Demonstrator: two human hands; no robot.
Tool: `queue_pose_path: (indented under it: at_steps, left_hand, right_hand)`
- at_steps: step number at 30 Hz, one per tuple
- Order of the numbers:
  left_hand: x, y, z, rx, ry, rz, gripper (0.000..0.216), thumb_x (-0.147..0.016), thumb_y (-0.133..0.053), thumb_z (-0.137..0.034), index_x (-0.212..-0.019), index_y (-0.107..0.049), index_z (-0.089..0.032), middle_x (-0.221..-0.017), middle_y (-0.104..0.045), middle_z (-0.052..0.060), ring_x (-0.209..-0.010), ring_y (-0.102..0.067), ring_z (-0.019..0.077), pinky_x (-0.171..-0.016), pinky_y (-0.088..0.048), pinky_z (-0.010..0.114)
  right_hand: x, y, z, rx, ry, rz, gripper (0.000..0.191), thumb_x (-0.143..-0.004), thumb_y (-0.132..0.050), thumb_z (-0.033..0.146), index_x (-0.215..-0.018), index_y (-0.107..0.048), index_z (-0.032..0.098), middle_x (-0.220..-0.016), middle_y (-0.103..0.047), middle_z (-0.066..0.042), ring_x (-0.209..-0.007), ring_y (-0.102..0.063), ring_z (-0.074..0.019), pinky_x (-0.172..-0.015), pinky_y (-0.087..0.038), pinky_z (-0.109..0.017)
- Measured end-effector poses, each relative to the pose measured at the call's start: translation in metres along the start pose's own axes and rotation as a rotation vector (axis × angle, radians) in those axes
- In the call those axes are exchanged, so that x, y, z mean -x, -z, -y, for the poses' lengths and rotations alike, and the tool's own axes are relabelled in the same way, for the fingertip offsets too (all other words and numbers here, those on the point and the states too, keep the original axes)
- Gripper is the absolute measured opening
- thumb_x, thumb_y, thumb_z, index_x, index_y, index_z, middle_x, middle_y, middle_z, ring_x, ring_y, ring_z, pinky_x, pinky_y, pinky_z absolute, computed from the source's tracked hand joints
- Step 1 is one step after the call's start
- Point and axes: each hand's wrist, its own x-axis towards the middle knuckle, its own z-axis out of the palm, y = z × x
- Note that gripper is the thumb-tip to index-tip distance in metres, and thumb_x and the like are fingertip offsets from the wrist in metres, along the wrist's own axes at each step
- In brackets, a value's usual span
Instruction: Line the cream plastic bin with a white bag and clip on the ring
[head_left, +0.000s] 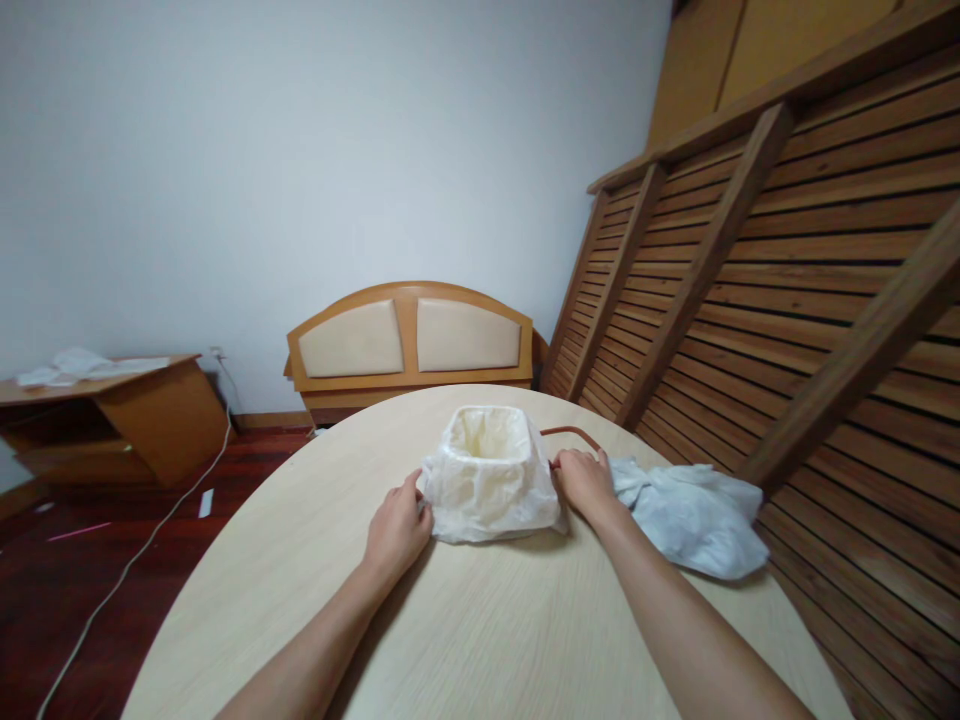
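A small square bin stands upright on the round table, its open top facing me. A thin white plastic bag lines it, folds over the rim and hangs loosely down the outside. My left hand is at the bag's left side, fingers closed on its loose edge. Across from it, my right hand has its fingers bent against the bag's right edge; its fingertips are partly hidden. Just behind that hand is a thin brown bent rod or frame, partly covered by the hand and bag.
A crumpled pale plastic bag lies at the right of the round table. Slatted wooden panels lean along the right side. A headboard is behind, a low desk at left, and a white cable crosses the floor.
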Motion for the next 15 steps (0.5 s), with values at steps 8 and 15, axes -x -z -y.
queue_pose_path:
  at_steps: [8, 15]
  left_hand:
    - [-0.020, 0.025, 0.017, 0.307, 0.136, -0.109, 0.039, -0.081, -0.056, -0.034, -0.115, -0.058, -0.015, -0.081, -0.070, 0.006, -0.071, -0.066, 0.0221, -0.066, -0.049, 0.031]
    - [-0.018, 0.030, 0.006, 0.586, 0.165, -0.077, 0.045, -0.074, -0.062, -0.042, -0.108, -0.061, -0.012, -0.067, -0.069, 0.003, -0.056, -0.063, 0.0177, -0.049, -0.045, 0.024]
  right_hand:
    - [0.004, 0.005, 0.013, -0.090, 0.030, 0.131, 0.028, -0.093, -0.054, 0.030, -0.109, -0.070, 0.016, -0.122, -0.067, -0.018, -0.115, -0.060, -0.0319, -0.089, -0.043, -0.038]
    - [0.008, -0.003, 0.019, -0.163, 0.024, 0.148, 0.032, -0.087, -0.060, 0.023, -0.117, -0.068, 0.015, -0.133, -0.061, -0.020, -0.125, -0.054, -0.0356, -0.095, -0.043, -0.042]
